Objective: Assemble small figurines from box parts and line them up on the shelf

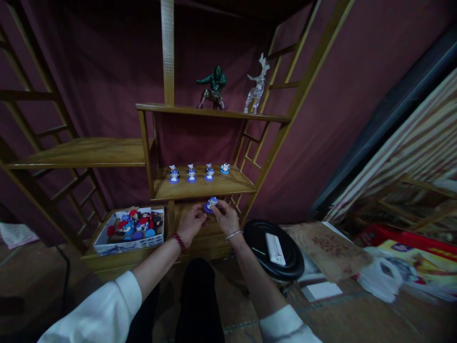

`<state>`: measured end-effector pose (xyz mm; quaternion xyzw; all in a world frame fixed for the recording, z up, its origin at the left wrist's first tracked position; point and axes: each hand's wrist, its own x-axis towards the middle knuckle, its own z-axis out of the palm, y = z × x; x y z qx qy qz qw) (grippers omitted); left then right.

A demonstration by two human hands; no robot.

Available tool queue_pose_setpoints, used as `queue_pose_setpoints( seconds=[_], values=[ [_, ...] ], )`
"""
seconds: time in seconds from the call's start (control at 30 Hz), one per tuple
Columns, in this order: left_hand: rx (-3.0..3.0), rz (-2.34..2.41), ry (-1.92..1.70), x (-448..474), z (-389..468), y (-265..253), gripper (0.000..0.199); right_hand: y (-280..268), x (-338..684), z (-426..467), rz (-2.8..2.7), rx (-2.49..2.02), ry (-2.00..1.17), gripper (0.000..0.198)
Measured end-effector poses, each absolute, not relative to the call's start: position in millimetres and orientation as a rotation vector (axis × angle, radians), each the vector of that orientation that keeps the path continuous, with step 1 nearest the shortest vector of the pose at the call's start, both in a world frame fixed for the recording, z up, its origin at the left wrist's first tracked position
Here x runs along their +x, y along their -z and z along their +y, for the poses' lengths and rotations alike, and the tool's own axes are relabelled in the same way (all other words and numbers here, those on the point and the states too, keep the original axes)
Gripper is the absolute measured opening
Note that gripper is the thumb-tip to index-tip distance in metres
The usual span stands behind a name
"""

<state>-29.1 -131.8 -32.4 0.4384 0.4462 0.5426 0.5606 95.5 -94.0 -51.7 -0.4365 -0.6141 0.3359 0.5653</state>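
Place: it looked like a room in a home.
Wood shelf (85,150): it held a clear deer (255,91) and a green statue (215,85) up high.
Little toys (192,176): they stood in neat rows on a lower board (230,185).
Box (124,245): it was full of more toys.
Wall (303,147): it was dark red.
Floor (328,321): it had tiles.

Dim light falls on a wooden display shelf (89,151) with stepped boards and latticework (284,85) at its left and right edges. A maroon wall (357,95) rises behind it; brown floor tiles (357,319) with pale joints lie before its bottom edge.
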Motion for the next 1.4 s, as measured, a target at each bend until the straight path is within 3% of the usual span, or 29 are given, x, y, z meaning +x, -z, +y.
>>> queue_pose_setpoints(
  seconds=[0.43, 0.77, 1.1, 1.4],
  values=[
    [2.087, 1.376, -1.218, -7, -100, 12, 0.045, 36, 128, -38, -1.293, -0.928, -0.908, 0.027],
    [2.097, 1.162, -1.178, -1, -69, 8, 0.048, 29, 138, 0, -1.331, -1.070, -0.773, 0.029],
    [2.384, 1.424, -0.787, 5, -44, 5, 0.048, 30, 149, 38, -1.377, -1.159, -0.677, 0.026],
    [2.455, 1.465, -0.749, 13, -31, 3, 0.041, 33, 152, 68, -1.401, -1.239, -0.590, 0.021]
  ],
)
